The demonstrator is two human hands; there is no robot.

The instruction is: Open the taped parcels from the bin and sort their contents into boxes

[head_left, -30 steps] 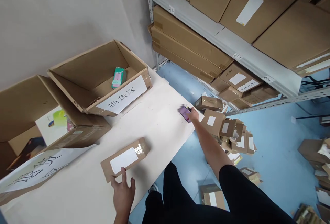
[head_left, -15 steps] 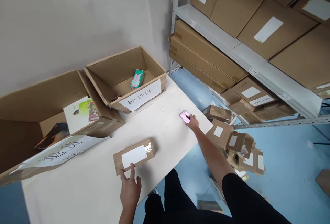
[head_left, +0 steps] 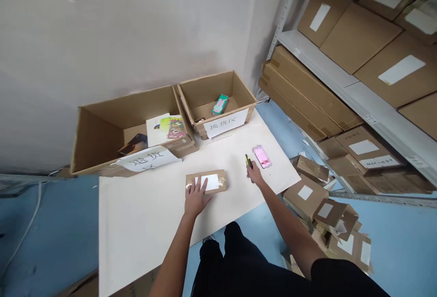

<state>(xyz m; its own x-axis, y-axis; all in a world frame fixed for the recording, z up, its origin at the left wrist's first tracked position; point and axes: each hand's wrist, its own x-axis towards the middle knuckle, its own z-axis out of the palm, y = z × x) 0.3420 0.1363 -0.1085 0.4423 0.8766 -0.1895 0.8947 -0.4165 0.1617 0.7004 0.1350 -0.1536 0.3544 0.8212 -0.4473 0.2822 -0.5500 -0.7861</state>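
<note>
A taped brown cardboard box (head_left: 221, 182) with a white label lies on the white table. My left hand (head_left: 195, 198) rests on its top toward the left end, fingers spread and partly covering the label. To the right, my right hand (head_left: 254, 174) is closed around a yellow and black utility knife (head_left: 249, 161), its front end pointing away from me. Just right of the knife lies a pink phone (head_left: 262, 156), blurred by pixelation, apart from my fingers.
Two open cartons with handwritten signs stand along the wall: a larger one (head_left: 99, 138) holding books, and a smaller one (head_left: 208, 83) holding a green box (head_left: 220, 104). At right are a loaded shelf (head_left: 355, 89) and discarded boxes (head_left: 305, 197) on the floor beside the table (head_left: 136, 224).
My right hand has moved from the phone to its left, with the utility knife now plainly in its grip. My left hand has gone from fingertip contact to lying on the box. The view has shifted.
</note>
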